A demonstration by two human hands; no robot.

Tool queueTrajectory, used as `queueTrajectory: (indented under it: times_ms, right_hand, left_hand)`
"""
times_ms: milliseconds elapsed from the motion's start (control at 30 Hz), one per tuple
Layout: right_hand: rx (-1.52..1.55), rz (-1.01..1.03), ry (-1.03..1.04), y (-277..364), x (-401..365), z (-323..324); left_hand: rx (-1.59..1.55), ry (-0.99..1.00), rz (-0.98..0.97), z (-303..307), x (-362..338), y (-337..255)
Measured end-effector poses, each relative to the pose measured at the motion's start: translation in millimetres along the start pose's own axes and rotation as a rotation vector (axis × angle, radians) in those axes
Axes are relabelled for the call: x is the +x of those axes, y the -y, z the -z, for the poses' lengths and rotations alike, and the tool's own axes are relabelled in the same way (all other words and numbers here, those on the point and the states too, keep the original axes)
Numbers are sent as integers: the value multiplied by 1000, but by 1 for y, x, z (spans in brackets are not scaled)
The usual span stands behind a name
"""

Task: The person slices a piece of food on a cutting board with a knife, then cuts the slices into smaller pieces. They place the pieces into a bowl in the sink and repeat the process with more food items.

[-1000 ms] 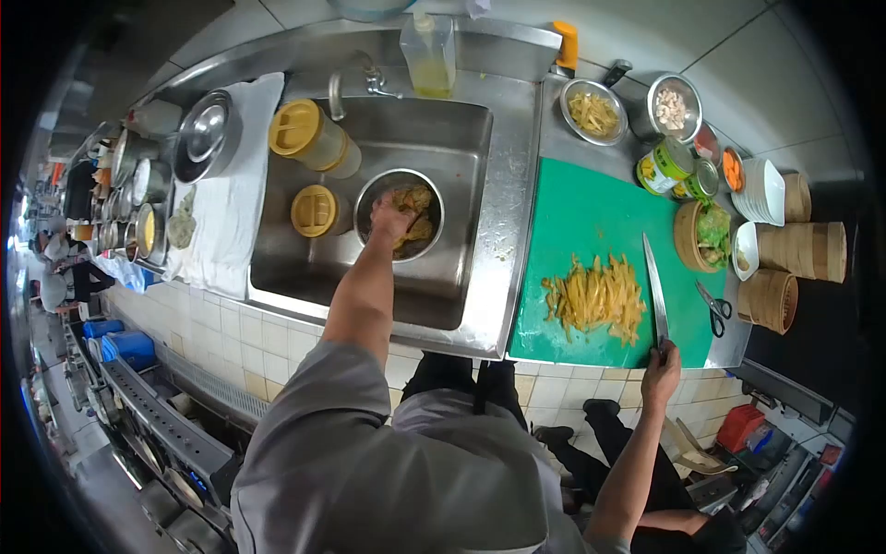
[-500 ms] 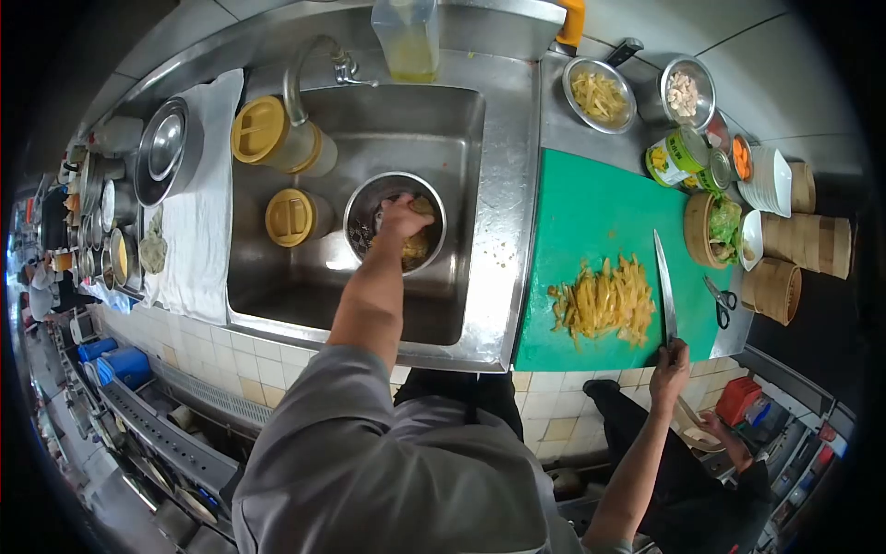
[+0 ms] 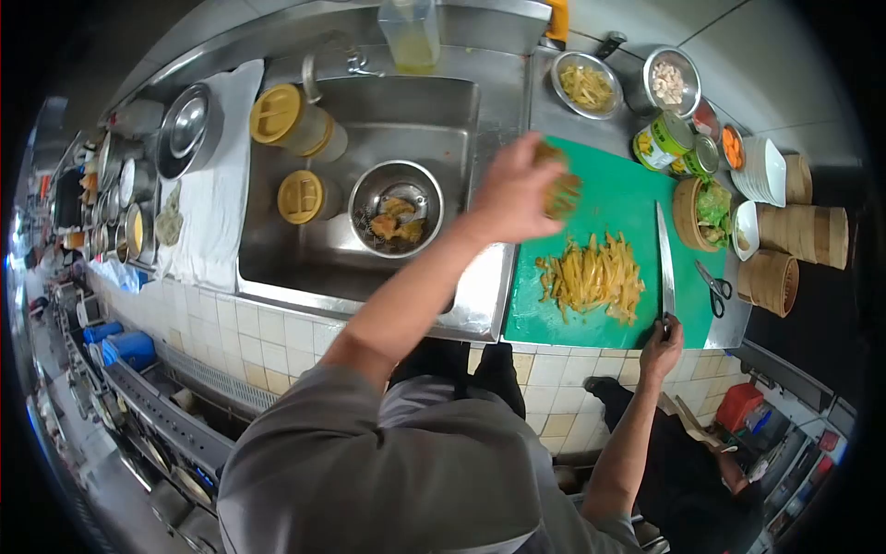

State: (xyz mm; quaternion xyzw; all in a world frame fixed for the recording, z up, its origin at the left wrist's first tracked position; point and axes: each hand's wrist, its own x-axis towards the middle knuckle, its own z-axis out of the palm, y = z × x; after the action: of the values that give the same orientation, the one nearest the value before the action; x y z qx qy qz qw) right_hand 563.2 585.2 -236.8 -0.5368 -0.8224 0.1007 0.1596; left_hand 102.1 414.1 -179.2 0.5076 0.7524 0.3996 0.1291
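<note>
My left hand (image 3: pixel 519 192) is closed around a brownish-green lump of pickled vegetable (image 3: pixel 563 192), held above the left part of the green cutting board (image 3: pixel 616 185). My right hand (image 3: pixel 662 349) grips a long kitchen knife (image 3: pixel 666 263) by its handle at the board's front edge; the blade lies along the board, pointing away from me. Left of the blade is a pile of yellowish vegetable strips (image 3: pixel 593 280). In the sink, a steel bowl (image 3: pixel 366 191) holds several more brownish pieces (image 3: pixel 398 222).
Beside the bowl in the sink (image 3: pixel 369 106) stand yellow-lidded containers (image 3: pixel 300 197). Scissors (image 3: pixel 715 291), a bamboo steamer with greens (image 3: pixel 688 214), cans (image 3: pixel 663 140), a bowl of strips (image 3: pixel 586 86) and stacked white dishes (image 3: pixel 761 171) line the board's right and back. Another person (image 3: pixel 688 485) is at lower right.
My left hand has come up out of the steel bowl with the lump of pickled vegetable and moved right, over the cutting board. My right hand stays on the knife.
</note>
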Motion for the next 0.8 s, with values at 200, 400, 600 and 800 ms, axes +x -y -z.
queueTrajectory:
  times_ms: [200, 400, 600, 800]
  right_hand:
    - [7, 107, -13, -8, 6, 0]
    - [107, -22, 43, -5, 8, 0]
    - [107, -143, 91, 6, 14, 7]
    - [119, -147, 113, 0, 14, 9]
  left_hand:
    - [119, 123, 144, -56, -3, -43]
    - [142, 1, 571, 36, -85, 170]
    - [481, 748, 502, -13, -182, 285]
    - [474, 576, 628, -20, -181, 298]
